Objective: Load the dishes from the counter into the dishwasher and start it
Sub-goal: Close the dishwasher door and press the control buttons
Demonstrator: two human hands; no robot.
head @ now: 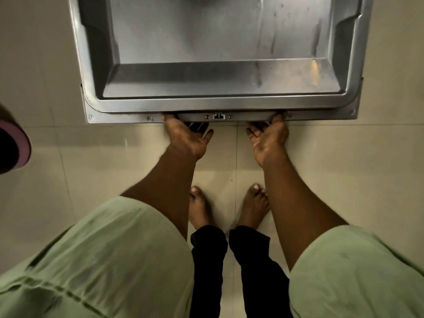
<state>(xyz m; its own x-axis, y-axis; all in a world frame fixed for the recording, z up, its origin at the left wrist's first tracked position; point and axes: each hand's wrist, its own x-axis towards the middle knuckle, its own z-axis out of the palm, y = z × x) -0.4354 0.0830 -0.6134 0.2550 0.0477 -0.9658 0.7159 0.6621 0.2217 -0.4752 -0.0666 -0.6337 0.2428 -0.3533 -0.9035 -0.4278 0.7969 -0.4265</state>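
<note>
The dishwasher door (220, 104) lies open and lowered in front of me, its steel inner face up, with a small latch (218, 116) at the middle of its front edge. No dishes or racks are in view. My left hand (185, 136) grips the front edge left of the latch. My right hand (268, 138) grips the same edge to the right of the latch. Both thumbs point inward, and the fingers of both hands reach under the edge, where they are hidden.
Pale floor tiles (114, 161) surround the door. My bare feet (199, 207) stand close below its front edge. A dark round thing with a pink rim (16, 145) juts in at the left border.
</note>
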